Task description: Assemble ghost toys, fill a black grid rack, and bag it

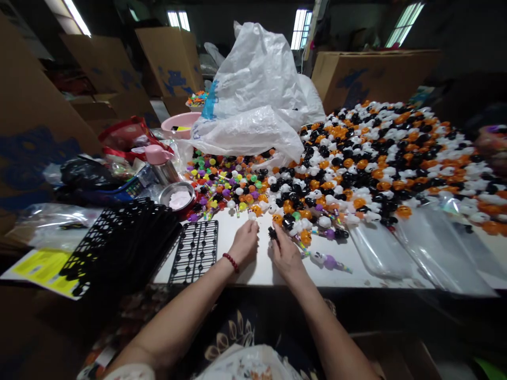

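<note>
You had cardbd boxes [170, 55] at back, L & R, w/ bright windows [301, 29] beyond; on your L, a red bag [125, 134] nr a pink-topped flask [161, 161], plus a pink basin [185, 119] farther back.

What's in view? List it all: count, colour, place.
table: one, white, centre
toys: countless, orange/black/white, right
pieces: many, mixed colours, centre
sack: one, white, back centre
wand: one, purple and white, front right
charm: one, black, front centre
clear bags: several, colourless, front right
tray: one, black, front left
tray stack: one, black, left
sheet: one, yellow, far left
bowl: one, silver, left
flask: one, silver-pink, left
basin: one, pink, back left
red bag: one, red, left
black bag: one, black, left
basket: one, blue, left
boxes: several, brown, background
windows: several, bright, background
left hand: one, bare, front centre, red bracelet
right hand: one, bare, front centre, at charm
</note>
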`<state>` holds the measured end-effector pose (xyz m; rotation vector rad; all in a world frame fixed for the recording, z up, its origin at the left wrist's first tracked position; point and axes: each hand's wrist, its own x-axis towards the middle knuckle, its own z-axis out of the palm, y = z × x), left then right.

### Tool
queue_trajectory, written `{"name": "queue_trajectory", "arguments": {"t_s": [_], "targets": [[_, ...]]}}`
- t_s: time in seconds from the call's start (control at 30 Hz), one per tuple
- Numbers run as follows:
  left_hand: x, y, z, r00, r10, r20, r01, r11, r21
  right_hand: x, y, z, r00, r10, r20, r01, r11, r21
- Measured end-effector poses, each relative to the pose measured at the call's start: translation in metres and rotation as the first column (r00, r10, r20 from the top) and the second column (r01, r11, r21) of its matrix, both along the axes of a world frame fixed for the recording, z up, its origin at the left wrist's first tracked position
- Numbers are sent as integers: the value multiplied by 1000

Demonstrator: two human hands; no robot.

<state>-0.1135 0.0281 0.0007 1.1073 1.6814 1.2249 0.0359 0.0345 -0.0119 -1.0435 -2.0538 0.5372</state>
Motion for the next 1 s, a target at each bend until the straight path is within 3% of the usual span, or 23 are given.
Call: {"name": "queue_trajectory", "arguments": {"t_s": [0.03, 0.1, 0.23, 0.3, 0.47, 0.63, 0.7, 0.8, 1.0], "targets": [[-3, 9, 0, 993, 72, -91, -69, 997, 29, 3, -2, -1, 1000, -19, 5, 19, 1000, -6], [-10, 29, 3, 967, 121, -224, -99, 989, 105, 7, -8, -4, 999, -39, 10, 39, 999, -12], [-18, 63, 7, 877, 34, -479, 34, 991, 133, 11, -19, -7, 1000, -19, 12, 19, 999, -42], [-20, 73, 9, 871, -15, -491, 65, 994, 85, 14, -21, -5, 1000, -27, 2, 27, 996, -84], [-21, 77, 16, 948, 26, -318, 1, 996, 84, 24, -23, 13, 988, -120, -102, 93, 968, -231], [-6, 42, 27, 1000, 29, 0, -29, 999, 43, 23, -27, 30, 973, -119, -199, 54, 951, -304], [0, 23, 30, 967, 2, 255, -8, 1000, 24, 20, -29, 33, 974, -102, -204, 45, 962, -268], [7, 0, 30, 844, 25, 536, -33, 999, 4, 17, -33, 34, 974, -102, -200, 55, 971, -231], [15, -19, 25, 892, -44, 451, 3, 996, 92, 16, -38, 36, 986, -79, -144, 50, 980, -192]]}}
